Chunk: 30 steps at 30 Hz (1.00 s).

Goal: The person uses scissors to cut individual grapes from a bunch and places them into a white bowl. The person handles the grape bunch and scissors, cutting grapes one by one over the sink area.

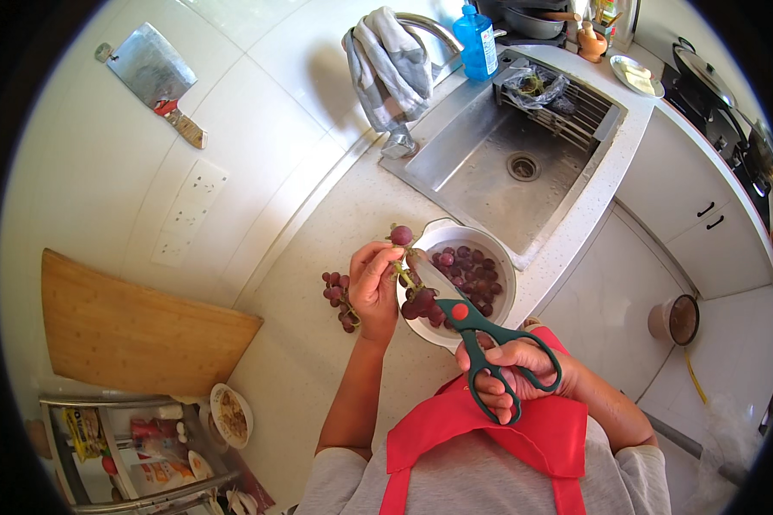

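Note:
My left hand (375, 283) pinches the stem of a partly stripped grape bunch (419, 302) above a white basin (507, 302). A single grape (401, 235) sits at the stem's upper end, and several more hang lower down. In my right hand (515, 367) are green-handled kitchen scissors (483, 328), with fingers through the handle loops. The blades are apart and reach up to the stem. Loose purple grapes (473, 273) lie in water inside the basin. Another small bunch of grapes (340, 299) rests on the counter left of my left hand.
A steel sink (470, 187) adjoins the basin, with a faucet draped in a cloth (390, 71). Blue bottle (475, 45) stands behind it. A wooden cutting board (142, 328) leans at left; a cleaver (154, 71) hangs on the wall. A bowl (232, 415) stands beside a metal rack (135, 496).

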### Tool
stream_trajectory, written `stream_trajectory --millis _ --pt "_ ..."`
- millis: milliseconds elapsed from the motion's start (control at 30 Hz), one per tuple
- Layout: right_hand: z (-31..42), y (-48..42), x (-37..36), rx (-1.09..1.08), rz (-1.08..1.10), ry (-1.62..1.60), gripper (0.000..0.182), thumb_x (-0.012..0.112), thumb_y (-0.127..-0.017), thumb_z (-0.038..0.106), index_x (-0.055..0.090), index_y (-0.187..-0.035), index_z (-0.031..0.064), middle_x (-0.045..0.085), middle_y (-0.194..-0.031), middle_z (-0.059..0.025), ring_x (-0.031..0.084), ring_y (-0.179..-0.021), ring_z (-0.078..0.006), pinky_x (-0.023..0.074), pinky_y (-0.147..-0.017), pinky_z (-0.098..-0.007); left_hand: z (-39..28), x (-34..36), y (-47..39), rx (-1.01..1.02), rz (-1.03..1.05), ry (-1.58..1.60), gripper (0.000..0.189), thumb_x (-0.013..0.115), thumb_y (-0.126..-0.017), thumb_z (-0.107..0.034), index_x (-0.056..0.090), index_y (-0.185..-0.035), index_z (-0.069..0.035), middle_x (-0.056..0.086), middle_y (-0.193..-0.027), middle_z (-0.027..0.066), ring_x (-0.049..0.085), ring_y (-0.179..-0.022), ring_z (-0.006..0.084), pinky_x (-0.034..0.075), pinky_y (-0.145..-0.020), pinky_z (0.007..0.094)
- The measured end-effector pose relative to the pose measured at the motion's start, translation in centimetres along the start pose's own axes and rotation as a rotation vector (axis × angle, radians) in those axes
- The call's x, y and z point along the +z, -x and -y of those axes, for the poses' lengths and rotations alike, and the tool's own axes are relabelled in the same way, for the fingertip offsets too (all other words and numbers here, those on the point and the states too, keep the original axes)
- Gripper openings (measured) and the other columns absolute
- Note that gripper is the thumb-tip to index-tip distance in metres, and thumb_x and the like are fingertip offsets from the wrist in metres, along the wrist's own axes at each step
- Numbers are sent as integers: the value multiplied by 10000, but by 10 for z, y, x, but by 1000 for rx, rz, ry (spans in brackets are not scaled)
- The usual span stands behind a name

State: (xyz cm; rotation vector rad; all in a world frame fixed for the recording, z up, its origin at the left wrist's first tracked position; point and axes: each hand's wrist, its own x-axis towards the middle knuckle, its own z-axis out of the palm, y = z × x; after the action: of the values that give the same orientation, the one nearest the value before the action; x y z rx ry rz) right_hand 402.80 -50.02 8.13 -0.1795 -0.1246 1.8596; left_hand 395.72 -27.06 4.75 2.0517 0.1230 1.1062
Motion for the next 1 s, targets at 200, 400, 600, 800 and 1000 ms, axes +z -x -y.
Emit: stream_trajectory --millis 200,400,600,800,1000 --pt "3 -1 1 -24 -35 37 295 508 -904 294 446 -1084 69 485 -706 -51 542 -628 -183 515 -560 -346 -1 1 2 -30 23 50 230 520 -832 90 631 -1001 -18 550 -1043 94 565 -884 171 462 -790 270" --pt "5 1 9 -63 -167 129 286 466 -917 307 466 -1046 52 456 -658 -35 497 -561 -156 473 -500 -312 -4 4 1 -14 49 10 256 522 -810 117 636 -998 -16 546 -1052 94 555 -922 186 458 -792 266" --pt "7 -1 15 -93 -344 146 274 457 -911 304 454 -996 43 424 -573 -9 446 -449 -129 390 -396 -257 7 8 3 26 118 -4 287 568 -780 129 639 -1013 -24 544 -1024 82 562 -889 180 477 -747 258" --pt "6 4 13 -133 -437 303 250 461 -916 238 443 -1047 25 463 -622 -34 499 -515 -149 460 -491 -278 17 7 6 131 187 -149 294 612 -747 119 637 -1003 -22 538 -1020 84 586 -872 201 511 -711 275" --pt "21 15 22 1 -352 802 249 480 -894 153 402 -1081 9 579 -731 -99 613 -666 -183 502 -621 -292 19 -17 -15 580 408 -490 243 659 -727 28 645 -960 -39 521 -987 66 610 -866 218 538 -666 280"
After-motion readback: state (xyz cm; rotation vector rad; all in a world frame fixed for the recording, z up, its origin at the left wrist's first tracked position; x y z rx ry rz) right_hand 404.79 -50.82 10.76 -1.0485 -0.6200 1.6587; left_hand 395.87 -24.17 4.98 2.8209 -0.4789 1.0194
